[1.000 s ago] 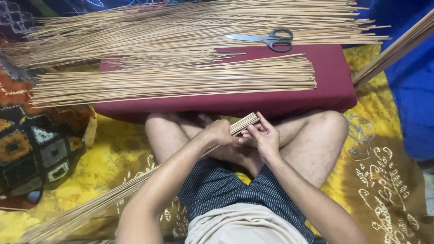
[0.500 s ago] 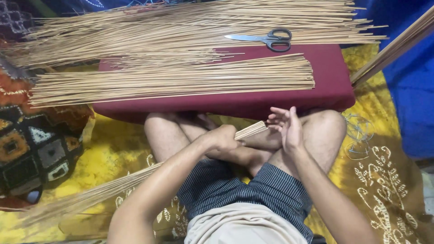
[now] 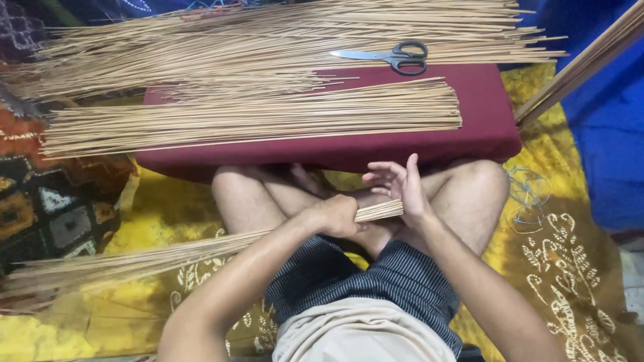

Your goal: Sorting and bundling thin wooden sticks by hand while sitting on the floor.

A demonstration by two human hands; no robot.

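Gripping stick bundle (image 3: 201, 251) w/ left hand (image 3: 335, 216); right hand (image 3: 399, 188) open-palmed against its tips.

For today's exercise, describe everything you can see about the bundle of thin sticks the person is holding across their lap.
The bundle of sticks is a long, slim sheaf of pale tan, straw-like stems, looking like dried plant material. It lies nearly level, rising slightly toward the right, across the crossed legs. The left hand is closed around it near its right end, while the open right hand presses its palm against the evened tips. Its left part fans out loosely over the yellow patterned cloth.
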